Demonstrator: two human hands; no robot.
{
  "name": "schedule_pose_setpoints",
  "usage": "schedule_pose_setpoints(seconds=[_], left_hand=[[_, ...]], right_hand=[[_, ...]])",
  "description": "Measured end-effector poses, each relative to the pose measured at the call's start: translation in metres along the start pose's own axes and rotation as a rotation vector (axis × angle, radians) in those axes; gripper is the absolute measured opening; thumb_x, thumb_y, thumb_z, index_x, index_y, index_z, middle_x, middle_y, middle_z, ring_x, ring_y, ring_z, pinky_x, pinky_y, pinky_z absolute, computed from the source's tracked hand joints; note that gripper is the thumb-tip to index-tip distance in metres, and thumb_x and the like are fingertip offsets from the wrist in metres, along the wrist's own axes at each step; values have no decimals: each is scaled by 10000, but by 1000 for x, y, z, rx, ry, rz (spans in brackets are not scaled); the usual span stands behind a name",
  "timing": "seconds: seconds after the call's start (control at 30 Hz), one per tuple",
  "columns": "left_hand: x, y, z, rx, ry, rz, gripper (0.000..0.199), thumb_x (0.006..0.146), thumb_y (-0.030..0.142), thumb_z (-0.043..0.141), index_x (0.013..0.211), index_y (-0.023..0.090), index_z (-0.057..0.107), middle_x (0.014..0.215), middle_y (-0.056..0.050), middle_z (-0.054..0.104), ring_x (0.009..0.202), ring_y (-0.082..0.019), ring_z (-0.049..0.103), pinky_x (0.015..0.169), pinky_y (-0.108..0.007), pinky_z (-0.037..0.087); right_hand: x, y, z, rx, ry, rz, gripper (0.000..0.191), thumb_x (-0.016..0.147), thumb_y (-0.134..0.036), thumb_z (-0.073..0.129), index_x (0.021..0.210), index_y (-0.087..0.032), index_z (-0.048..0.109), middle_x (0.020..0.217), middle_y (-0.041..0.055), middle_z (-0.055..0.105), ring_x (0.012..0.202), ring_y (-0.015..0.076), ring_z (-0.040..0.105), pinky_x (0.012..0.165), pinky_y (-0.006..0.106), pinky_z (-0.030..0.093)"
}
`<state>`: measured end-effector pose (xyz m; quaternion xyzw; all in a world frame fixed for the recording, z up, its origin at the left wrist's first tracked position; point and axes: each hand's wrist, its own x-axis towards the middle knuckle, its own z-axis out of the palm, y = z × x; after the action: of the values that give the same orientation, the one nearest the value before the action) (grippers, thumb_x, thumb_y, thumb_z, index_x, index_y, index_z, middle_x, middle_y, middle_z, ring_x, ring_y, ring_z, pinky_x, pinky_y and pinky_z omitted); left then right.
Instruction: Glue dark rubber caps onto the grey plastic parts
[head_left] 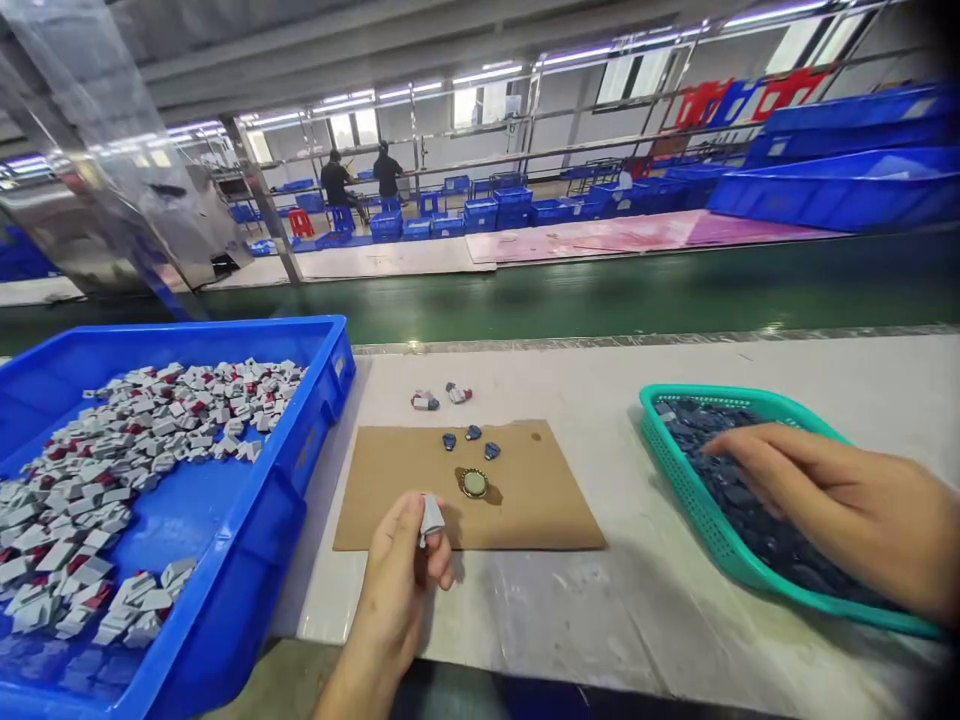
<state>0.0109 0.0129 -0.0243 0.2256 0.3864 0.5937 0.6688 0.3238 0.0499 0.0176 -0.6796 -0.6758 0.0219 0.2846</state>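
My left hand [411, 560] pinches a small grey plastic part [431, 517] over the front edge of a cardboard sheet [390, 500]. Over at the right, my right hand [810, 490] reaches into a green basket [697, 530] filled with small dark blue parts [757, 510]. Its fingertips touch or hover just above the pile; whether they grip a piece is hidden. A round metal-rimmed piece [474, 484] sits on the cardboard, with three dark blue pieces [473, 432] behind it. Two grey, red and dark blue assemblies [459, 393] lie beyond the sheet.
At the left stands a large blue bin [300, 480] holding many grey and dark red parts [187, 400]. A green conveyor belt [540, 295] runs behind the white table [555, 610]. Blue trays [840, 195] are stacked beyond it. Two people [387, 172] are far back.
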Motion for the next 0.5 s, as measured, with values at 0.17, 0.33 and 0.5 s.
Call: schedule_pose_setpoints(seconds=[0.17,0.33,0.5], left_hand=[[4,-6,-4,-12,-45,-26,203,775,314,596,897,152,601,689,23,500,550,-44,466,415,-121,415],[7,-13,-9,-8,0,-74,256,698,263,681,928,191,598,870,-31,604,790,-122,579,598,-192,501],[3,-13,-15,222,120,293,159,613,208,733,758,218,666,1035,-35,558,970,-161,535,749,-212,458]], right_hand=[[-11,-68,22,398,-385,2,433,790,-584,420,910,-212,606,638,22,566,514,135,496,519,267,408],[-3,-96,48,628,-728,58,367,747,-483,541,980,-204,595,745,34,575,551,112,490,496,231,413],[2,-107,62,717,-803,101,400,767,-446,534,1089,-209,537,699,21,563,580,116,493,471,211,375]])
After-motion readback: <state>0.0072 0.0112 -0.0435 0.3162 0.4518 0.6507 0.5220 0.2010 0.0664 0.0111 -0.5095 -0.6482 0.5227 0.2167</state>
